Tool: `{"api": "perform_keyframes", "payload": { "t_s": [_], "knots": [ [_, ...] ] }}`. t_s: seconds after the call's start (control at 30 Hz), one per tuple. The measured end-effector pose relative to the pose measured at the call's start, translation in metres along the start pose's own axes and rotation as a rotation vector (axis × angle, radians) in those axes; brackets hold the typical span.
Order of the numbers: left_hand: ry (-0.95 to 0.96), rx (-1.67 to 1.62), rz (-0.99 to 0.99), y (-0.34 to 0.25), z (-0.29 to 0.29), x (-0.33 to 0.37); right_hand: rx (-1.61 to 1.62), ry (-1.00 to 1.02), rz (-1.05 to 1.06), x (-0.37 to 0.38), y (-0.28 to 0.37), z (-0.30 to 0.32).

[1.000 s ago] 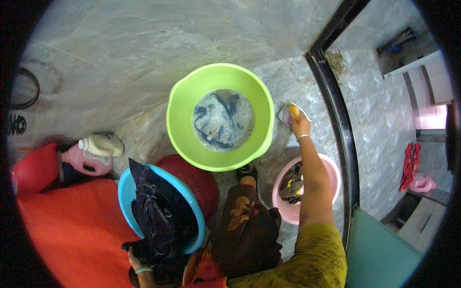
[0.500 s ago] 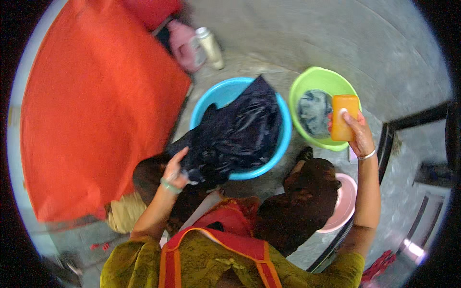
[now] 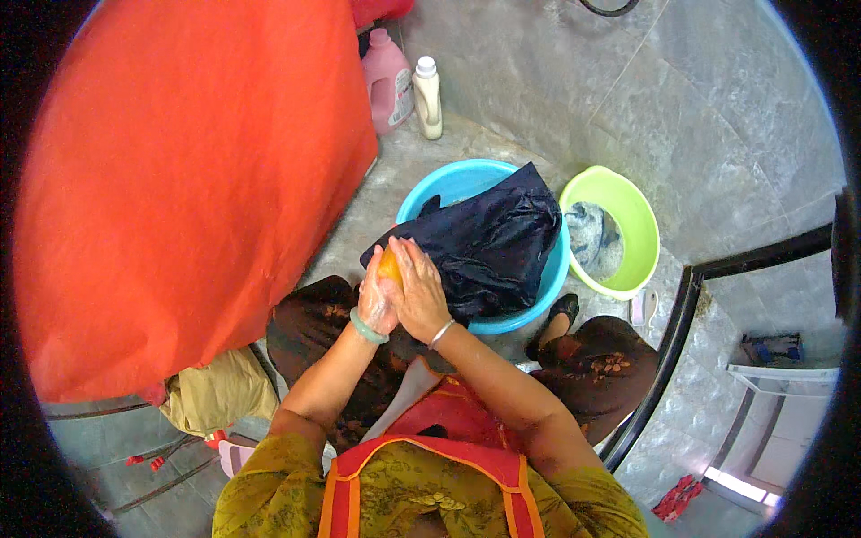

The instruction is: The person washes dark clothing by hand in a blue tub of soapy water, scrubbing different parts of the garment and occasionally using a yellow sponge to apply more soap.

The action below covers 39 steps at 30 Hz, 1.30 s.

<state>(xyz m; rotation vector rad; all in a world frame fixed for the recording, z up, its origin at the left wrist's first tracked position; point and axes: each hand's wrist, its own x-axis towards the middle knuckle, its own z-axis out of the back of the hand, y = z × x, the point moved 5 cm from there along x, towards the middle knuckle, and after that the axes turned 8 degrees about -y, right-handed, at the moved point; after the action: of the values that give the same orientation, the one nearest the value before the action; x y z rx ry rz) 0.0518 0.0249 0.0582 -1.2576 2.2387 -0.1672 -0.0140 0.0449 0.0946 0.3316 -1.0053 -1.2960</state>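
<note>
An orange bar of soap (image 3: 388, 266) is pressed between my two hands, most of it hidden by my fingers. My left hand (image 3: 375, 300), wet and with a pale green bangle at the wrist, is closed against one side. Around the other side curves my right hand (image 3: 421, 300), a silver bangle on that wrist. Just beneath them lies a dark navy wet cloth (image 3: 489, 238), spread over the near side of a blue basin (image 3: 444, 179). One end of the cloth reaches toward my left knee.
A green basin (image 3: 641, 238) with soapy water and a bluish cloth (image 3: 587, 238) stands right of the blue one. Pink jug (image 3: 388, 85) and white bottle (image 3: 428, 103) stand behind. A large red cover (image 3: 179, 197) borders the left; a black frame (image 3: 686, 314) borders the right.
My right hand has brought the soap down and left from above the green basin to my left hand. The left hand has let go of the dark cloth.
</note>
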Motion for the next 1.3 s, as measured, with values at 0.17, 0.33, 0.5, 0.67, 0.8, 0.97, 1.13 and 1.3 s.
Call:
{"api": "perform_keyframes", "payload": {
  "t_s": [0.17,0.33,0.5,0.67,0.8,0.97,1.13,1.3],
  "knots": [
    [-0.15,0.052,0.099,0.007,0.017,-0.009,-0.021,0.05,-0.311,0.028,-0.049,-0.026],
    [-0.181,0.02,0.114,0.018,0.021,-0.017,-0.13,0.23,-0.393,0.01,-0.108,-0.048],
    [-0.316,0.061,-0.177,-0.013,0.045,-0.016,0.059,0.177,-0.282,-0.024,-0.013,-0.045],
    [-0.248,-0.084,0.056,0.003,0.049,-0.02,-0.246,0.186,-0.345,-0.011,-0.07,-0.069],
    [-0.177,-0.086,0.143,0.0,0.042,-0.025,-0.303,0.234,-0.296,-0.003,-0.098,-0.064],
    [-0.127,-0.11,0.18,-0.006,0.029,-0.033,-0.724,0.202,-0.047,0.004,-0.139,-0.049],
    [-0.12,-0.139,0.198,-0.01,0.017,-0.041,-0.815,0.296,-0.184,0.028,-0.191,-0.009],
    [-0.132,-0.116,0.196,-0.014,0.014,-0.051,-0.963,0.289,-0.403,0.052,-0.235,0.03]
  ]
}}
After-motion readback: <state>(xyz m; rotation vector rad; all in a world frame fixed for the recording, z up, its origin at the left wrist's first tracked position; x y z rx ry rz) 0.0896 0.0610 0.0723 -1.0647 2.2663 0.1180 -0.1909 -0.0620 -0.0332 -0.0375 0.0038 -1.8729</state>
